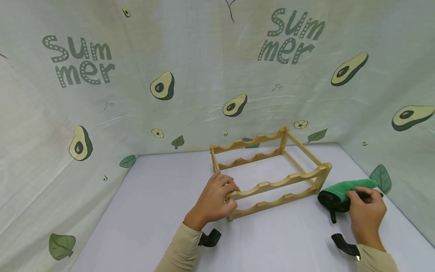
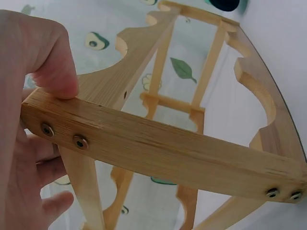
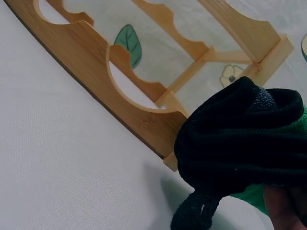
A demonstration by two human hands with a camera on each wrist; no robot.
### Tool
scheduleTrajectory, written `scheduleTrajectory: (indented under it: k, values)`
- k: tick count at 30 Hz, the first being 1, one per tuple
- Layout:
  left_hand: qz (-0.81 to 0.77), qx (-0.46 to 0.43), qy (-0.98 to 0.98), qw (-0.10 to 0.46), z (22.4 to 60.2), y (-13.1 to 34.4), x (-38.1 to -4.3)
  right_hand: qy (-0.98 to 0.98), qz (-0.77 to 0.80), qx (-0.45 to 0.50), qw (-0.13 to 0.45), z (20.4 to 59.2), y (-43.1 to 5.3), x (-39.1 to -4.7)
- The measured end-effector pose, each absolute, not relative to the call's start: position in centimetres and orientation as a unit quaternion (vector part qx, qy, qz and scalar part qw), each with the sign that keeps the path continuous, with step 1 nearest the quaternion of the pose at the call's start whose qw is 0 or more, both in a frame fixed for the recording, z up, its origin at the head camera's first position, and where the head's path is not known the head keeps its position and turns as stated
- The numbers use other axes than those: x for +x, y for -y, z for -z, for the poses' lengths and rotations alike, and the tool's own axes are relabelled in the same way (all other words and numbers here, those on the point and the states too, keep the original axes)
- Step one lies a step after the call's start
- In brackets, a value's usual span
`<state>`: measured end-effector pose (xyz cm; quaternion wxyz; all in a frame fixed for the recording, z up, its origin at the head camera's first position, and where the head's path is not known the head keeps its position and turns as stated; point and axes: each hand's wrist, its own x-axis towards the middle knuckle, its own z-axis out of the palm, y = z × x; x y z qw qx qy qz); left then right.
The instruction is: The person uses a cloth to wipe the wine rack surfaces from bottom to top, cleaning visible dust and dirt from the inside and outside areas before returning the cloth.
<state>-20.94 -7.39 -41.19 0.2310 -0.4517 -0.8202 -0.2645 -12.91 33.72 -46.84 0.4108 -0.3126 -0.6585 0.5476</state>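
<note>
A light wooden rack (image 1: 266,186) with scalloped rails stands on the table, set at a slant. Its near left corner is gripped by my left hand (image 1: 215,198); the left wrist view shows the fingers bent over the screwed end bar (image 2: 158,143). Off the rack's right end, my right hand (image 1: 368,211) pinches a folded cloth (image 1: 343,189), green on top and black below, with a black loop hanging down. In the right wrist view the black folds (image 3: 230,143) are close to the rack's corner, and only a bit of the hand (image 3: 280,206) shows.
A white table (image 1: 153,204) lies under everything. Behind and at both sides hangs a pale curtain (image 1: 204,75) printed with avocados, leaves and "summer". Black wrist mounts (image 1: 210,238) stick out at both sleeves.
</note>
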Motion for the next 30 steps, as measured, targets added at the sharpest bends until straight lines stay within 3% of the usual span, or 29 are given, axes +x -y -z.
scheduleTrajectory:
  k: [14,24,30]
  values:
    - [0.284,-0.365,0.851,0.25,41.6,9.5,-22.2,0.683,-0.535,-0.294,0.401,46.7,-33.7,-12.8]
    - [0.331,-0.296,0.871,0.211,42.6,9.9,-23.1,0.706,-0.537,-0.286,0.361,45.8,-33.9,-12.6]
    - [0.36,-0.294,0.865,0.19,42.5,10.2,-23.9,0.749,-0.528,-0.259,0.306,45.3,-35.2,-12.8]
